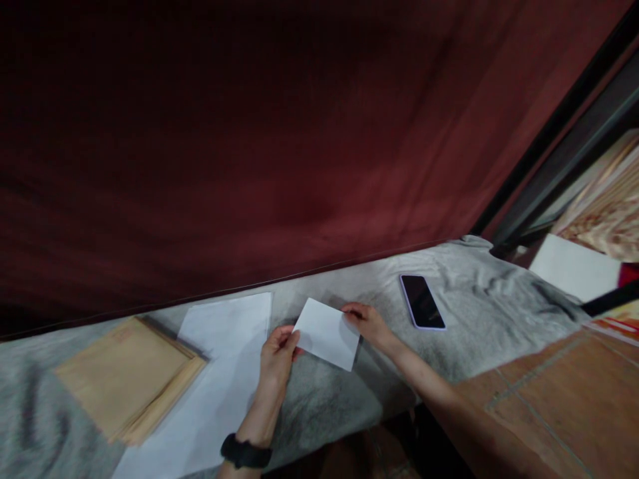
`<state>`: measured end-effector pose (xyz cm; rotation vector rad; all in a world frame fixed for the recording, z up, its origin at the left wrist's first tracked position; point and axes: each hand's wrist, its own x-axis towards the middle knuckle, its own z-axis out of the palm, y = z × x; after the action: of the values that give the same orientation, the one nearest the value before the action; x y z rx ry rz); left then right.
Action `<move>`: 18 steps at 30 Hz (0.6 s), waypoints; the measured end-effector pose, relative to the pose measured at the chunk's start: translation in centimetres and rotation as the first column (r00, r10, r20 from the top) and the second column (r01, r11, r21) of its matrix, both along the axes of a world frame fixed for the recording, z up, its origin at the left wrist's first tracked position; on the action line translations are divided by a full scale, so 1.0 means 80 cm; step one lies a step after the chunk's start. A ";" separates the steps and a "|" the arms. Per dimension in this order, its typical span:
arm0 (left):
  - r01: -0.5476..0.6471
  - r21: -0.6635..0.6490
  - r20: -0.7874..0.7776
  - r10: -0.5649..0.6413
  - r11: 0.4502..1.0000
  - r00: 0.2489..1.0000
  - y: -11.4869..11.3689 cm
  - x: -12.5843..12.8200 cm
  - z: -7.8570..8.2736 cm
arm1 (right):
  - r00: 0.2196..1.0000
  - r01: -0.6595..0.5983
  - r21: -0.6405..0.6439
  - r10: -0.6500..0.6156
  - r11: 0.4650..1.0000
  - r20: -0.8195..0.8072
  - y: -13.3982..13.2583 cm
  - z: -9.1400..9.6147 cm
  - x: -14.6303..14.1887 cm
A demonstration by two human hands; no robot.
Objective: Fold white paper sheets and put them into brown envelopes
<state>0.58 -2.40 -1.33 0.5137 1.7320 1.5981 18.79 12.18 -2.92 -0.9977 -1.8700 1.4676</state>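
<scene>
A small white rectangle of paper (pixel 327 332), perhaps folded, is held slightly tilted over the grey cloth. My left hand (pixel 279 349), with a black band on its wrist, pinches the paper's left edge between thumb and fingers. At the upper right corner, my right hand (pixel 368 324) grips the same paper, its fingers partly behind it. Left of my hands lie large white sheets (pixel 224 372) on the cloth. A stack of brown paper envelopes (pixel 130 379) rests partly on those sheets.
A phone with a pale purple case (pixel 423 303) lies right of my hands on the grey cloth (pixel 474 319). Dark red fabric (pixel 299 166) rises behind. A tiled floor (pixel 564 392) borders the cloth at lower right, near a white board-like piece (pixel 574 266).
</scene>
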 end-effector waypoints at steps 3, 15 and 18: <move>-0.005 0.008 -0.011 0.005 1.000 1.000 0.002 -0.001 0.003 | 0.995 -0.100 -0.208 0.091 0.973 -0.051 -0.002 0.006 0.006; 0.069 -0.031 -0.005 -0.069 0.997 0.998 0.006 0.022 0.008 | 0.979 -0.018 -0.490 -0.084 0.871 -0.184 -0.020 0.016 0.002; 0.067 -0.029 -0.005 -0.067 0.997 0.998 0.006 0.026 0.007 | 0.971 -0.013 -0.485 -0.105 0.874 -0.216 -0.020 0.019 0.001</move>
<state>2.70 -1.90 -0.81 0.5574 1.7218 1.5247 18.90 10.56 -1.39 -1.0195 -1.3235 1.9847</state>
